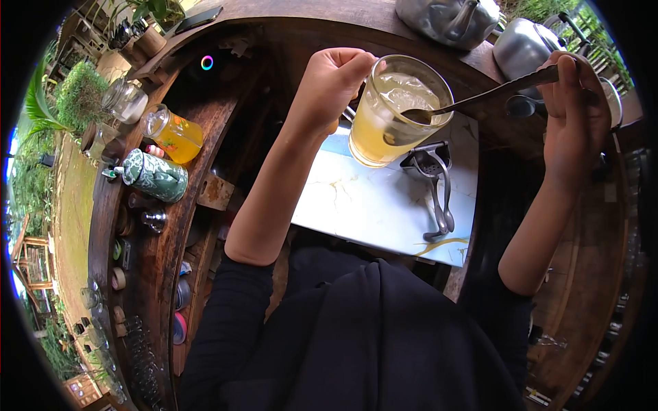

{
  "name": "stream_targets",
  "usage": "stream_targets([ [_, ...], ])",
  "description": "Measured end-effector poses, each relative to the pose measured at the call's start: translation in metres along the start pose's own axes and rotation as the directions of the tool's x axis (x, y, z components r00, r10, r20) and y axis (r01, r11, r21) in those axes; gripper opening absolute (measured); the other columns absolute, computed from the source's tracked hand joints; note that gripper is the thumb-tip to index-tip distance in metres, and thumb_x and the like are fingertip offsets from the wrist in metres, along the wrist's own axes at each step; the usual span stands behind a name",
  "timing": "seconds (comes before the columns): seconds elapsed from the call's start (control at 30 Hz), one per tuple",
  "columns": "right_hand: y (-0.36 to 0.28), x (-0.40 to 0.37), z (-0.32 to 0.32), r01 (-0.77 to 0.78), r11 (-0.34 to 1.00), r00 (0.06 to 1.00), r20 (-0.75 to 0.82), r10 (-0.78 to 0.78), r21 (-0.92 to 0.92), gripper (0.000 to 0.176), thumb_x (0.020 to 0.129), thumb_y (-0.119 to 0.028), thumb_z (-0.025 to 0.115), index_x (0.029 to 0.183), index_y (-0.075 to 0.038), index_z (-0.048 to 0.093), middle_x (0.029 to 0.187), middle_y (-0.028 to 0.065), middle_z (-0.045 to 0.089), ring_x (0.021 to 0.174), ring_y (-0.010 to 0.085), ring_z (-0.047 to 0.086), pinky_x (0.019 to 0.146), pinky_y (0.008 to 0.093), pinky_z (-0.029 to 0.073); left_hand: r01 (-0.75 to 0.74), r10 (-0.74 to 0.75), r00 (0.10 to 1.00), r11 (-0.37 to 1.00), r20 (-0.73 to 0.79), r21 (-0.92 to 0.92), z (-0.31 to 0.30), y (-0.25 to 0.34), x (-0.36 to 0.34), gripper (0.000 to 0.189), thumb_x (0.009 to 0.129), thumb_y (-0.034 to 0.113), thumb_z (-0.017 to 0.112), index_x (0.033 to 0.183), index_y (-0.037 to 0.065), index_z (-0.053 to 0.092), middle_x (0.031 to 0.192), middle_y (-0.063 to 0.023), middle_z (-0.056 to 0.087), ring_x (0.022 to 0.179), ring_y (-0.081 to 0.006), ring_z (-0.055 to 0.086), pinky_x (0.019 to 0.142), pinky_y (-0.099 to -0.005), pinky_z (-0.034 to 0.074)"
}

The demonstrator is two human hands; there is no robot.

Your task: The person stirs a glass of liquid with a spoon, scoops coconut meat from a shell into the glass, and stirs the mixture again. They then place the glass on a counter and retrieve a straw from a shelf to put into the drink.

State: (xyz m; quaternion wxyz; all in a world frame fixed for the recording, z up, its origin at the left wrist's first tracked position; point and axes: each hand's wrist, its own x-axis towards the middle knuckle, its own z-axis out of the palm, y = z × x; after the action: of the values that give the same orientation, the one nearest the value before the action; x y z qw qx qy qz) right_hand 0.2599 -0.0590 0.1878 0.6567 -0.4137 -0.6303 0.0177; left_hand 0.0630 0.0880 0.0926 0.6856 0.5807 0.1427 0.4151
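My left hand (337, 85) is closed round the handle of a glass mug (373, 133), which is held up and tilted above the counter. Inside the mug is a pale yellow drink with what looks like ice. A long metal spoon (497, 92) slants into the mug, its bowl near the drink's surface. The spoon's far end is gripped between the fingers of my right hand (576, 120). Below the mug, a metal citrus squeezer (436, 185) lies on the white marbled countertop (356, 198).
Two metal kettles (449, 20) (524, 51) stand on the wooden ledge beyond the mug. Along the left shelf are a jar of orange liquid (175, 133), a green-patterned enamel pitcher (156, 177) and a clear jar with white contents (127, 101). A phone (199, 19) lies at the back.
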Motion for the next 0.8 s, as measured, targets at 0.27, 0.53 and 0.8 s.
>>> stream_targets([
  [0.27,-0.004,0.003,-0.002,-0.035,0.999,0.999,0.037,0.034,0.031,0.022,0.086,-0.009,0.057,0.105,0.001,0.061,0.054,-0.0090,0.034,0.048,-0.0008,0.023,0.046,0.0212,0.013,0.013,-0.013,1.000,1.000,-0.019,0.007,0.000,-0.002,-0.002,0.030,0.078,0.022,0.067,0.056,0.012,0.051,0.050,0.0084,0.040,0.043,0.0005,0.027,0.042,-0.0184,0.018],
  [0.53,0.002,0.007,-0.014,-0.129,0.990,0.991,-0.018,0.130,0.062,0.020,0.092,-0.012,0.050,0.098,0.004,0.059,0.055,-0.0086,0.022,0.051,0.0025,0.017,0.051,0.0214,0.017,0.022,-0.022,1.000,0.999,-0.019,0.023,0.000,-0.004,-0.002,0.032,0.078,0.023,0.067,0.054,0.012,0.048,0.049,0.0088,0.038,0.043,0.0001,0.026,0.042,-0.0191,0.017],
  [0.8,0.010,0.007,-0.016,-0.162,0.982,0.984,-0.064,0.169,0.099,0.019,0.092,-0.012,0.049,0.096,0.003,0.060,0.054,-0.0080,0.021,0.050,0.0033,0.017,0.052,0.0223,0.019,0.028,-0.028,0.999,0.999,-0.023,0.025,0.000,-0.012,-0.001,0.029,0.079,0.021,0.065,0.055,0.011,0.051,0.050,0.0077,0.041,0.044,-0.0001,0.029,0.043,-0.0189,0.020],
])
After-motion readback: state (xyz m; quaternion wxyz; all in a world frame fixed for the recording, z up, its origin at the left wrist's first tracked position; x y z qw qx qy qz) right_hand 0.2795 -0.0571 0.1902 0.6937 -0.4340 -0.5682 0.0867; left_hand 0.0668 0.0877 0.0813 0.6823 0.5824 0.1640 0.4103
